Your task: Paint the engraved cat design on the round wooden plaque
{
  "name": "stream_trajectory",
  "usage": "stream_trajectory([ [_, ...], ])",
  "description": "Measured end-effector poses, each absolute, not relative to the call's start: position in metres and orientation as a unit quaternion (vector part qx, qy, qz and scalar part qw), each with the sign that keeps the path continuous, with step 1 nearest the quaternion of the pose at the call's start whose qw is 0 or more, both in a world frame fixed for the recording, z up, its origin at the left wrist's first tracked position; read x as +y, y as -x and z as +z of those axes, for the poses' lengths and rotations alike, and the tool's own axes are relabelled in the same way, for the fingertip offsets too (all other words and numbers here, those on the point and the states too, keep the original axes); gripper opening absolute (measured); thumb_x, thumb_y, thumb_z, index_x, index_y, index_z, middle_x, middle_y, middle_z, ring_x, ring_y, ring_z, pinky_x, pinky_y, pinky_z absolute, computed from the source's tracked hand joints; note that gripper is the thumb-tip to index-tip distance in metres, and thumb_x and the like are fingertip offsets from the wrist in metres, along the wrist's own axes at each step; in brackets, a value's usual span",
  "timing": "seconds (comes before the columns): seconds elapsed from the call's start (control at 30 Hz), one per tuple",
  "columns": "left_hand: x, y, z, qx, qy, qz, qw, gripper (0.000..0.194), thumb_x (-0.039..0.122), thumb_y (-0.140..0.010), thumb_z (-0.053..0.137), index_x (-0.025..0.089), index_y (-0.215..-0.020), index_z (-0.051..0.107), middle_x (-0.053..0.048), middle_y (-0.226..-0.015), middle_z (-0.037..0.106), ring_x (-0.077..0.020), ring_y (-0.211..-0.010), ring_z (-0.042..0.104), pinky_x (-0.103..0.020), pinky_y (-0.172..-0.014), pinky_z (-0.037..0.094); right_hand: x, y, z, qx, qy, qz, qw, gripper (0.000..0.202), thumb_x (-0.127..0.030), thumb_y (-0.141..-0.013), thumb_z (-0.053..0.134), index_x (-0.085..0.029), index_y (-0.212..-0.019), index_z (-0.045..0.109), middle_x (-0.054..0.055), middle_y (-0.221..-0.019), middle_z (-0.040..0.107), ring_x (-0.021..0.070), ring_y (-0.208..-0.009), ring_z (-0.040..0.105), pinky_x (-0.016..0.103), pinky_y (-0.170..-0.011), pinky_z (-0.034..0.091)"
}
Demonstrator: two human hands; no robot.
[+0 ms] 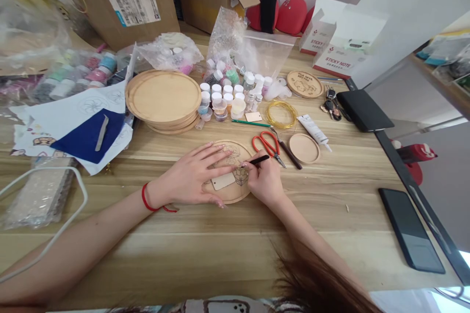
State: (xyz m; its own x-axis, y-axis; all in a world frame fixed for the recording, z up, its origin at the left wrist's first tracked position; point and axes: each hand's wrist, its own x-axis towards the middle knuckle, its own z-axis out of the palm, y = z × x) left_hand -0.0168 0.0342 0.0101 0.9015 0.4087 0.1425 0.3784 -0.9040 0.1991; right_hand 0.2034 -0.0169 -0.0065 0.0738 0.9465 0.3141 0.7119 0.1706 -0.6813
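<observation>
A: Surfaces first. What lies under the hands?

B: A round, pale wooden plate (238, 196) with a raised rim, thin dark line drawing on its face. It sits on the wood-grained table (205, 254), beneath the left hand (185, 176) and just left of the right hand (266, 181). A small, flat wooden tag (224, 182) with rounded corners lies on it, just below the left index finger.

A: Direction of the tool?

B: Slim black pen-like tool (260, 159), smooth. Long axis runs nearly sideways across the view, working end toward the left fingers, butt end rising slightly to the right. Exact tip too small to make out.

A: Fingers?

B: Left: spread open, palm down, laid over the plate. Right: closed, gripping the black tool over the plate's right side.

A: Nearby?

B: Beyond the right fingers, cutters (270, 145) with red looped handles; farther off, a coil of shiny gold wire (270, 117). Right of them, a smaller wooden disc (304, 148), rimmed. Beyond the left fingers and to their left, stacked round wooden plates (163, 95); straight beyond, small jars (216, 89) with white lids.
</observation>
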Motion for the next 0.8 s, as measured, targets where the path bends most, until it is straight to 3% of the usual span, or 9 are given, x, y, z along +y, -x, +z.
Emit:
stream_trajectory([
  [0.8, 0.0318, 0.0150, 0.0098, 0.207, -0.972, 0.086, 0.066, 0.083, 0.077, -0.080, 0.047, 0.025, -0.145, 0.043, -0.012, -0.157, 0.031, -0.0335, -0.145, 0.026, -0.053, -0.120, 0.021, -0.0158, -0.1992, -0.0092, -0.660, 0.631, 0.123, 0.390, 0.011, -0.019, -0.083, 0.049, -0.024, -0.073, 0.047, 0.006, -0.068, 0.065, 0.0224, -0.065, 0.063, 0.032, -0.062, 0.048],
])
